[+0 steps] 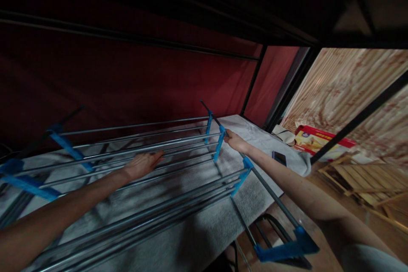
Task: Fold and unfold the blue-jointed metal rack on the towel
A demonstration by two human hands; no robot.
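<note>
A rack of grey metal tubes with blue plastic connectors [219, 144], like a shoe rack, lies across a pale blanket [258, 208]. My left hand [143, 165] reaches over the middle of the rack, its fingers closed on one of the long tubes [185, 175]; their undersides are hidden. At the rack's far right side, my right hand [235, 141] grips the side pole beside a blue connector, fingertips partly hidden behind it. Another blue connector [244, 174] sits nearer on the same pole. A blue end piece [287, 250] sticks out past the blanket's edge.
A black bed frame post [255, 80] and dark overhead frame enclose the space, with a red cloth [159, 80] behind. A phone [279, 158] lies on the blanket at right. Beyond are a red and yellow box [318, 140] and a folded wooden item [366, 180].
</note>
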